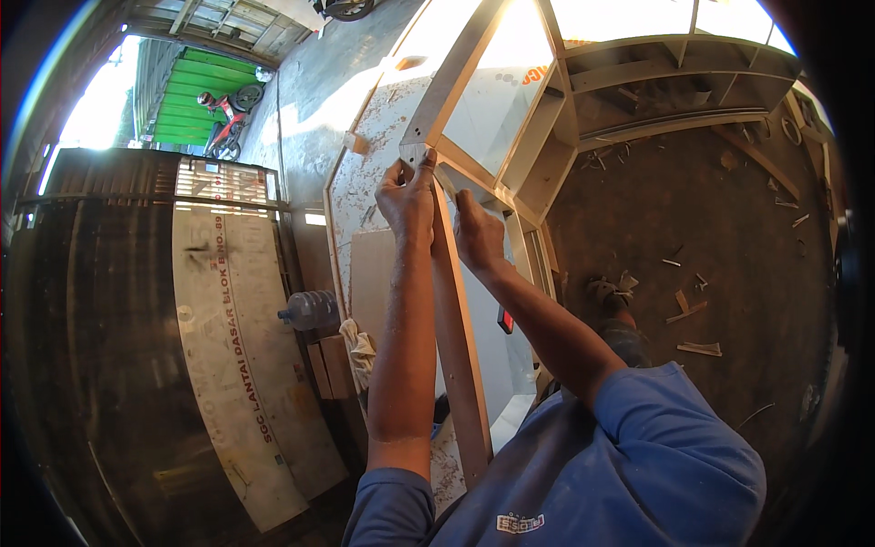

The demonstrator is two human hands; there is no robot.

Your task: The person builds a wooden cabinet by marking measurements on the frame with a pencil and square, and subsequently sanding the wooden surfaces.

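Observation:
A long wooden beam [458, 337] runs away from my body to a corner joint, where another beam [456, 77] carries on at an angle. Fingers and thumb of my left hand [407, 201] are closed around the joint, close to small dark holes in the wood. Just right of the beam, my right hand [478, 235] is curled into a fist below the joint. Whatever it grips, if anything, is hidden from this view. A black and red object [505, 319] lies under my right forearm.
A board strewn with wood shavings [369, 182] lies left of the beam. Open wooden shelving [674, 87] stands at the far right. Wood offcuts [699, 349] litter the dark floor. Left are a clear water jug [310, 310], leaning panels [228, 346] and a red motorcycle [228, 123].

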